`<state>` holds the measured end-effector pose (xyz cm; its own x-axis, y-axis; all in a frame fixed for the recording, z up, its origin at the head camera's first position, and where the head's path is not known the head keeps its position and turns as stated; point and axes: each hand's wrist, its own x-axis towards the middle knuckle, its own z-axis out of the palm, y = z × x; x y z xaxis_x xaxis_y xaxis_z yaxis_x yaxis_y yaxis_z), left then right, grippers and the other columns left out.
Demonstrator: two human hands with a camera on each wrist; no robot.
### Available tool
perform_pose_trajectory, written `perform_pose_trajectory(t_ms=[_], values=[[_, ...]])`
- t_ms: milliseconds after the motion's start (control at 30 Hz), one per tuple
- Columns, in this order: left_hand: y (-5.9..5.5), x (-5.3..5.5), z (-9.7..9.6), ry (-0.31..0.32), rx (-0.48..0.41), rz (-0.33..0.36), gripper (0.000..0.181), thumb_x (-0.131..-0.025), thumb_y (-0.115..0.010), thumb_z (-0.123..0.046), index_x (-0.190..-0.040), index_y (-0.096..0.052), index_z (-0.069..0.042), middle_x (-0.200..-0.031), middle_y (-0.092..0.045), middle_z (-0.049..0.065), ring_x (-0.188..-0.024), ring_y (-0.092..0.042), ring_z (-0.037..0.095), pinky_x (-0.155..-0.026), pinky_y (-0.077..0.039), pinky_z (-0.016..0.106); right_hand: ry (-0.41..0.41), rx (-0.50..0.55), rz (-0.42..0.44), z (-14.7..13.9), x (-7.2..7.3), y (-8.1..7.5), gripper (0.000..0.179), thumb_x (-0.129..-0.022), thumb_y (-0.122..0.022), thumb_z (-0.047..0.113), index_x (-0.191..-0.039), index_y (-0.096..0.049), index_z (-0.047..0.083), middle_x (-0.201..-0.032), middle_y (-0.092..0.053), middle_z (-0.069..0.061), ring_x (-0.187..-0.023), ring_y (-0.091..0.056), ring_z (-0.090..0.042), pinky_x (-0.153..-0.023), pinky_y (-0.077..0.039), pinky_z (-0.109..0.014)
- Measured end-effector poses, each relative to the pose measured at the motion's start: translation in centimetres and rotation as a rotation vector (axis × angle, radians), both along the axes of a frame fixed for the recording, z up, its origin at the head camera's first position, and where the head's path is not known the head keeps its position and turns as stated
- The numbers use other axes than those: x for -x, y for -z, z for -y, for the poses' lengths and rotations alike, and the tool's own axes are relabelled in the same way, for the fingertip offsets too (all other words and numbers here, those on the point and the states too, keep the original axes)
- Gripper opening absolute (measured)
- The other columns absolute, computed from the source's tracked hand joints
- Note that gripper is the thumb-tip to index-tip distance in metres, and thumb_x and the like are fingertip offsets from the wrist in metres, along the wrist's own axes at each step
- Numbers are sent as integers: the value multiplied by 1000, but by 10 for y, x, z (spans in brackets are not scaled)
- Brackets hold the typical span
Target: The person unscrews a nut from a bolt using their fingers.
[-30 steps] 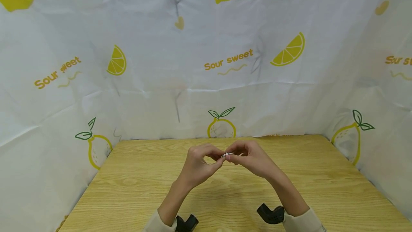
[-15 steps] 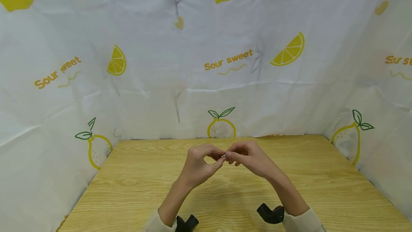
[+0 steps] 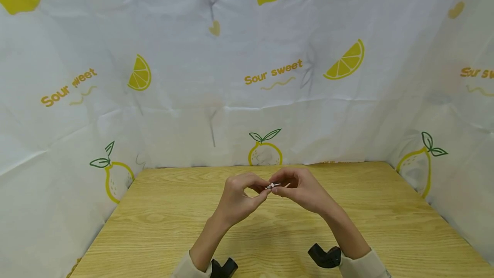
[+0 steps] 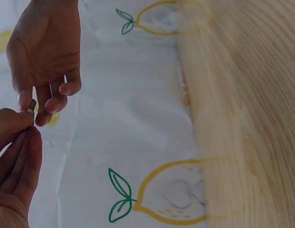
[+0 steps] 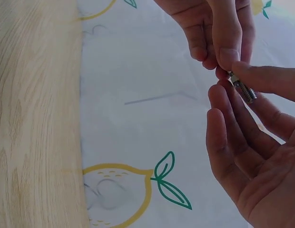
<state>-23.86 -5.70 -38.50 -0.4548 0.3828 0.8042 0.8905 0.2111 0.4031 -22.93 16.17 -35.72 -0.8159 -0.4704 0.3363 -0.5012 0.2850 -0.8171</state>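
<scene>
In the head view, the left hand (image 3: 237,194) and the right hand (image 3: 302,190) are meeting toward 5 o'clock of centre, above the wooden table (image 3: 185,218). Both are pinching a small threaded metal piece (image 3: 273,185) between them — the left by its left end, the right with thumb and fingertip. Black wrist devices (image 3: 325,257) are jutting from cream sleeves (image 3: 364,265) along the bottom, and a lemon-printed sheet (image 3: 173,76) is hanging behind. In the left wrist view, the piece is sitting at 9 o'clock, with the left hand gripping from 8 and the right hand reaching in from 10. In the right wrist view, its ridged shaft is slanting toward 5 o'clock, between 2 and 3 — the right thumb is touching its upper part, beside the left fingertips.
</scene>
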Motion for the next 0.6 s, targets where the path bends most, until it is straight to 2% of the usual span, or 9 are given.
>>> perform_pose_trajectory(t_ms=[133, 333, 500, 600], values=[[0, -1, 0, 3, -3, 5, 14, -85, -80, 3, -95, -80, -6, -87, -79, 6, -73, -75, 10, -70, -60, 14, -20, -4, 12, -2, 2, 1, 18, -100, -69, 16, -113, -73, 5, -105, -74, -15, -87, -72, -13, -75, -63, -32], [-1, -1, -1, 2, -3, -8, 13, -86, -80, 3, -96, -80, -6, -87, -79, 7, -74, -75, 10, -71, -60, 14, -77, -22, 43, -4, 5, 3, 26, -108, -56, 20, -104, -74, 0, -93, -73, -18, -79, -72, -17, -72, -64, -35], [0, -1, -1, 1, -5, -15, 14, -85, -80, 3, -95, -80, -6, -88, -79, 6, -74, -75, 10, -70, -60, 14, -60, -16, 45, -4, 5, 2, 22, -105, -61, 18, -109, -74, 0, -95, -74, -13, -82, -73, -17, -74, -64, -34], [0, -1, -1, 0, -5, -12, 12, -85, -81, 1, -95, -80, -6, -89, -79, 6, -74, -75, 10, -70, -60, 14, -41, -9, 34, -4, 3, 2, 19, -102, -64, 15, -111, -74, 1, -99, -75, -15, -82, -73, -14, -75, -65, -37]])
